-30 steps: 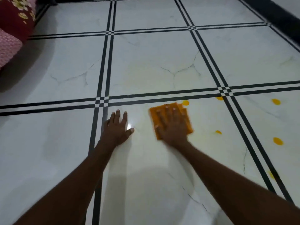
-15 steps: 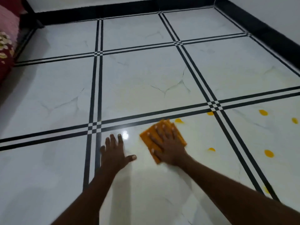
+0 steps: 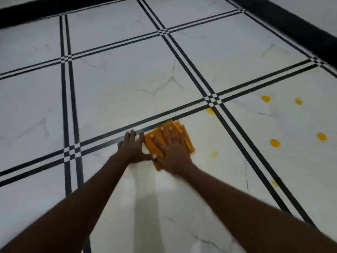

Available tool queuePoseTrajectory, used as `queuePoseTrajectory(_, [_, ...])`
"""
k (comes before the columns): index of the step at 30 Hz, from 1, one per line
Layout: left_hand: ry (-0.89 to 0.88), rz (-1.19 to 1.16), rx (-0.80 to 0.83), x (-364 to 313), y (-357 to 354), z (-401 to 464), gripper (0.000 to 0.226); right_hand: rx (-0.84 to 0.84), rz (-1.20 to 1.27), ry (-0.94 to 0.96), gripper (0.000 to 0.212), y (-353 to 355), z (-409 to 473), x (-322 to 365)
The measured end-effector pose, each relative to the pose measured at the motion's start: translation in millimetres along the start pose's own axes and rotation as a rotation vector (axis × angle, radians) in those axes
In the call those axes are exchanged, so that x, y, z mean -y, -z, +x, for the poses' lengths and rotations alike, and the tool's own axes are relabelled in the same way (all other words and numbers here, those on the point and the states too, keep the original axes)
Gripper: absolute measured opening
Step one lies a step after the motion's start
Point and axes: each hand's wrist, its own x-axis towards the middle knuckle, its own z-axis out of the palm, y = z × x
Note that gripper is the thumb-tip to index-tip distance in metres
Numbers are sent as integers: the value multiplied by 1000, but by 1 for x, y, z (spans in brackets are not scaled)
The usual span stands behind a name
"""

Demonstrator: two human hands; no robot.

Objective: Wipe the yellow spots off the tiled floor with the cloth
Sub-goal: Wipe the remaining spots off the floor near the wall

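Observation:
A folded orange cloth (image 3: 152, 146) lies flat on the white tiled floor (image 3: 113, 92), just below a double black tile line. My right hand (image 3: 173, 152) presses down on the cloth with fingers spread. My left hand (image 3: 133, 148) rests flat on the floor against the cloth's left edge, holding nothing. Right of the cloth are a pale smeared yellow spot (image 3: 214, 154) and a faint one (image 3: 209, 110) near the line crossing. Brighter yellow spots (image 3: 275, 143) (image 3: 321, 136) (image 3: 265, 98) dot the tile to the right.
Double black lines (image 3: 237, 125) divide the floor into large squares. A black skirting band (image 3: 291, 24) runs along the wall at the top right and across the top left. Another yellow spot (image 3: 275, 182) sits on the line at lower right.
My right hand has slid the cloth forward to the black line, over the spot that lay there. My left hand has moved in beside the cloth. The view has swung right.

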Motion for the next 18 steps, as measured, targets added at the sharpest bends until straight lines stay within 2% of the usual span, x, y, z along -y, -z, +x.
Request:
queuePoseTrajectory(1, [21, -36, 22, -8, 0, 10, 136, -3, -37, -15, 71, 5, 18, -23])
queuePoseTrajectory(3, [67, -29, 36, -9, -16, 17, 150, -24, -80, -194, 75, 12, 40, -81])
queuePoseTrajectory(6, [60, -50, 6, -3, -29, 16, 151, -26, -110, -459, 76, 39, 17, -163])
queuePoseTrajectory(8, [60, -66, 24, -3, -23, 17, 151, -81, -96, -581, 75, 53, -18, -170])
queuePoseTrajectory(10, [65, -70, 49, -6, -18, 17, 151, -91, -99, -637, 73, 49, -48, -131])
queuePoseTrajectory(12, [69, -66, 65, -8, -17, 16, 152, -69, -65, -537, 73, 34, -61, -81])
queuePoseTrajectory(14, [80, -64, 68, -6, -18, 17, 152, 7, -17, -336, 75, 26, -44, -55])
queuePoseTrajectory(16, [74, -54, 71, -6, -21, 19, 152, 69, -46, -190, 76, 27, -5, -64])
queuePoseTrajectory(18, [67, -56, 54, -4, -25, 21, 151, 137, -121, -152, 80, 41, 36, -96])
